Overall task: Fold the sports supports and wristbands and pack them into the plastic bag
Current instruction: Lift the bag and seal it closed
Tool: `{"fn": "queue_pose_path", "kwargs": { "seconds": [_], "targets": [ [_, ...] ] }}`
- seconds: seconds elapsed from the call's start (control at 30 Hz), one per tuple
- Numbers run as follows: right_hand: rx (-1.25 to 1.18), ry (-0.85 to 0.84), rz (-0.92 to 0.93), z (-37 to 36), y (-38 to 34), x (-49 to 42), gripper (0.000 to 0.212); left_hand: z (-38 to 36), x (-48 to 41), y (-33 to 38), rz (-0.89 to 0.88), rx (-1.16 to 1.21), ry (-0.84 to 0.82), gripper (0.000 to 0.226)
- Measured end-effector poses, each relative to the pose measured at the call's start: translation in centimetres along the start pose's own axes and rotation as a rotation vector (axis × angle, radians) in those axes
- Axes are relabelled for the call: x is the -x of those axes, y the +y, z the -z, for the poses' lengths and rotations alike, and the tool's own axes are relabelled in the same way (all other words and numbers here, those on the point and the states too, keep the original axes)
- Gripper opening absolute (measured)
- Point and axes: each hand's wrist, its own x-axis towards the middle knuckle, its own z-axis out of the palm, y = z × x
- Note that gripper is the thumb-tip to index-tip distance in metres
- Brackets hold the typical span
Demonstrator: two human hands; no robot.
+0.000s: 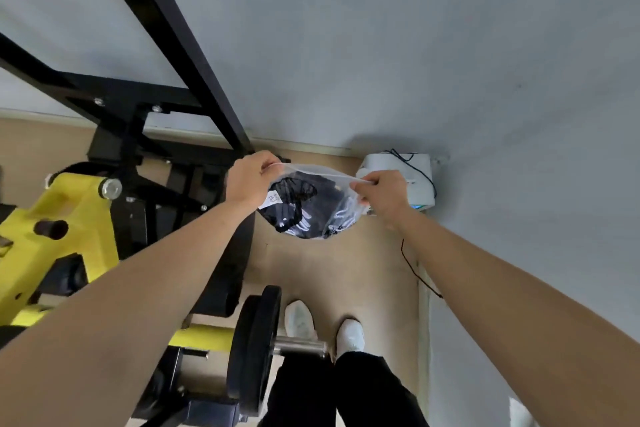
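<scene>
A clear plastic bag [313, 174] hangs in the air in front of me, above the floor. Black sports supports and wristbands [304, 206] with white markings and a white label fill it. My left hand [251, 182] pinches the left end of the bag's top edge. My right hand [381, 192] pinches the right end of the same edge. The top edge is stretched straight between the two hands. Both arms reach forward from the bottom corners of the view.
A black and yellow weight machine [74, 218] stands at the left, with a black weight plate [258, 347] on a steel peg near my white shoes [349, 334]. A white box with a black cable [412, 177] sits by the grey wall [485, 62]. Beige floor lies below the bag.
</scene>
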Motion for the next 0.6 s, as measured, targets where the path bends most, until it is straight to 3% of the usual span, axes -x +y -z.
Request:
{"fn": "queue_pose_path", "kwargs": {
  "seconds": [0.17, 0.43, 0.6],
  "targets": [
    [-0.047, 0.013, -0.054, -5.1, 3.2, -10.6, 0.022, -6.9, -8.8, -5.2, 0.005, 0.035, -0.062, 0.015],
    [-0.048, 0.021, -0.101, -11.9, 10.3, -27.9, 0.028, -19.6, -21.9, -12.6, -0.060, -0.030, -0.114, 0.012],
    [-0.058, 0.033, -0.036, -13.9, 11.2, -37.2, 0.012, -23.8, -30.5, -12.9, -0.023, -0.245, 0.047, 0.017]
  ]
}}
